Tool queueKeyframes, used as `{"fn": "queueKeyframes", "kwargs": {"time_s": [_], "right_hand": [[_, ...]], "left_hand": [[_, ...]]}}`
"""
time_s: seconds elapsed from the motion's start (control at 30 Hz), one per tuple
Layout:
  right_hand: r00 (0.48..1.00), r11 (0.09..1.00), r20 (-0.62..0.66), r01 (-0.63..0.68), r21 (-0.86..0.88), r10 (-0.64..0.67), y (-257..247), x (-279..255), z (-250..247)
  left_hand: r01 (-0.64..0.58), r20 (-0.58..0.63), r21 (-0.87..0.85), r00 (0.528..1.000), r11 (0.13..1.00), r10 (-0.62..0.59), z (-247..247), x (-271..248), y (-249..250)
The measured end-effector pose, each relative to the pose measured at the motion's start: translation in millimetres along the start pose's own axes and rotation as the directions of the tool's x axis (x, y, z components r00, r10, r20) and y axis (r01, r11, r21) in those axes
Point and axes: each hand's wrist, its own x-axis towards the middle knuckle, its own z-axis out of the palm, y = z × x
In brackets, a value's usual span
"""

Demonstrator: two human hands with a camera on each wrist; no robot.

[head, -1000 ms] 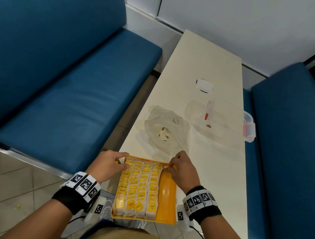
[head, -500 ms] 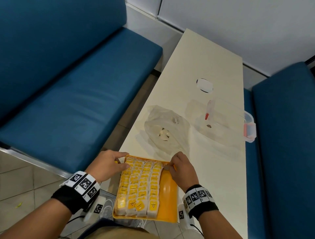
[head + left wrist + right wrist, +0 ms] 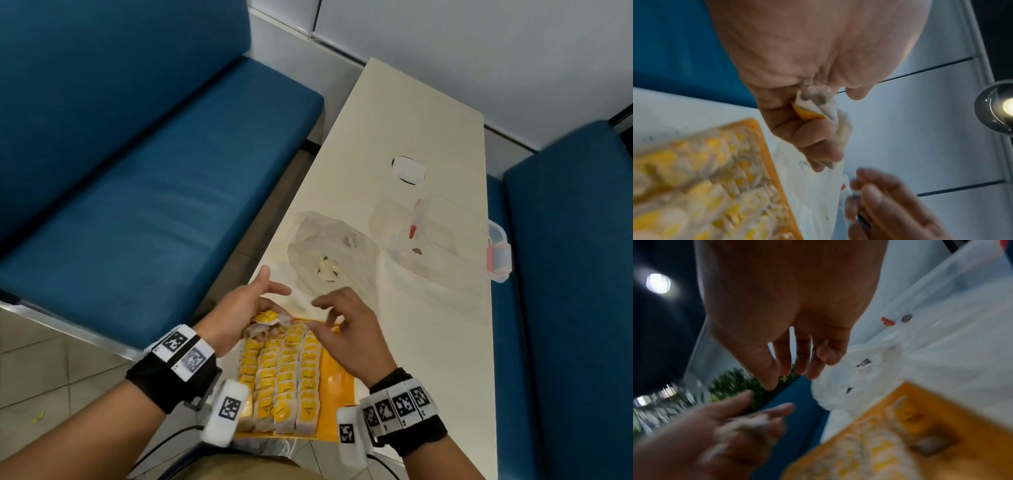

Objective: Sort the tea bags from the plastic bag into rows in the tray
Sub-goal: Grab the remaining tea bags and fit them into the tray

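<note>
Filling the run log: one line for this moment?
left hand: holds tea bags | right hand: empty, over tray | plastic bag: behind tray

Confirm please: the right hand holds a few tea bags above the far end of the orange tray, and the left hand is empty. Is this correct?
The hands are swapped. The left hand grips the tea bags above the far end of the orange tray; the left wrist view shows them clearly. The right hand is empty, fingers loosely spread, as the right wrist view shows.
</note>
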Motion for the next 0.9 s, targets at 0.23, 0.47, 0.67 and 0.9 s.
{"fn": "queueKeyframes", "kwargs": {"time_s": [0.23, 0.47, 0.67, 0.9], "right_hand": [[0.987, 0.984, 0.133, -0.11, 0.137, 0.092, -18, 2, 0], [0.953, 0.978, 0.262, -0.186, 0.098, 0.155, -21, 3, -7], [0.964, 0.995, 0.247, -0.089, -0.052, 0.1, -26, 5, -6], [0.974, 0.997, 0.216, -0.05, -0.061, 0.062, -25, 1, -5]], "left_hand": [[-0.004, 0.107, 0.036, 0.994, 0.999, 0.0, 34, 12, 1], [-0.026, 0.127, 0.212, 0.992, 0.977, -0.002, 42, 14, 4], [-0.003, 0.139, 0.235, 0.99, 0.972, -0.031, 42, 16, 4], [-0.003, 0.155, 0.232, 0.987, 0.973, -0.034, 45, 13, 6]]}}
